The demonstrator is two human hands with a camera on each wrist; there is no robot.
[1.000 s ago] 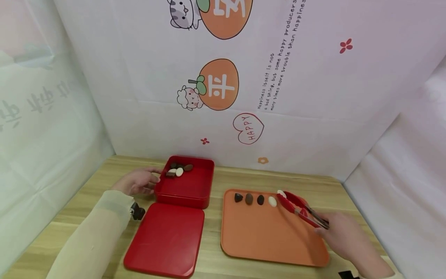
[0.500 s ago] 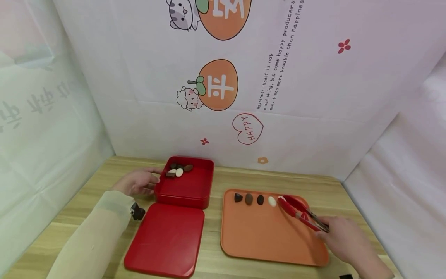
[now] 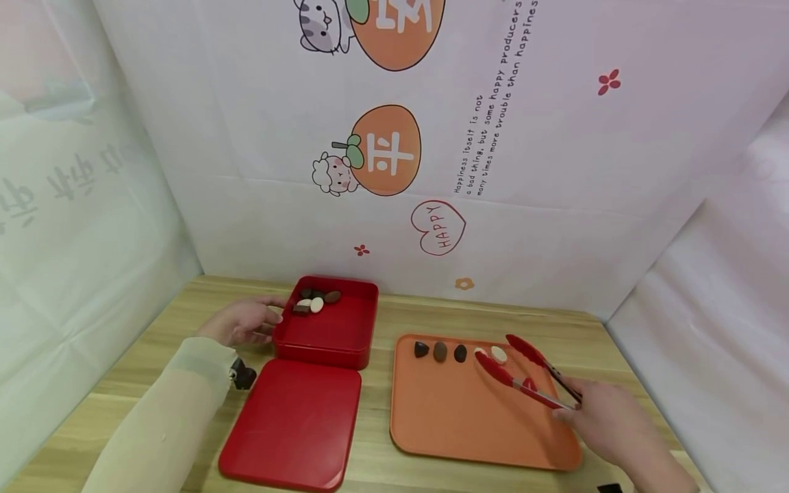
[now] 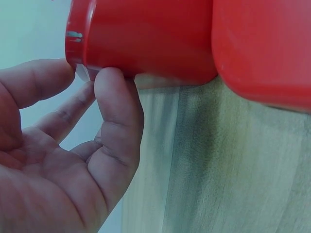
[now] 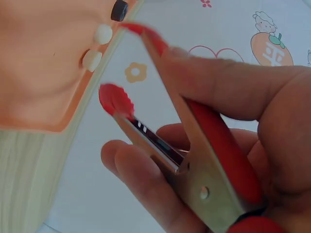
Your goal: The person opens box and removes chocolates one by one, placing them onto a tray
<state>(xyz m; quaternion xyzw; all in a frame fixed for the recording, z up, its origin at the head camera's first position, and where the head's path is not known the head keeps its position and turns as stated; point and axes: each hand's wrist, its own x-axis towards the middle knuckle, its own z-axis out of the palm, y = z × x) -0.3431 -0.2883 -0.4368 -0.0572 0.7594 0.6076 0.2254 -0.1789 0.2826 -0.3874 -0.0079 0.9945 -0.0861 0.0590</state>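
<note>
Left grip [image 4: 63,170] holds a red box [image 4: 146,39] at its edge, red panel [image 4: 272,48] alongside, wood-grained table [image 4: 233,155] below

Orange tray [image 3: 468,424]: its near half leaves my right hand [image 3: 613,418] room.
Tray's far edge: five pieces [image 3: 440,352] and my spread tongs [image 3: 522,385] block passage.
Tray's left: a narrow wooden strip [image 3: 375,411], then red box [image 3: 345,325] and red lid [image 3: 292,424] in my way.

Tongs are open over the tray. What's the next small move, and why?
I'd probably have the right hand lift the red tongs straight up while spread: the rightmost white piece lies unpinched on the orange tray, and in the head view one tip overlaps its white neighbour, so sideways motion might nudge it.
</note>
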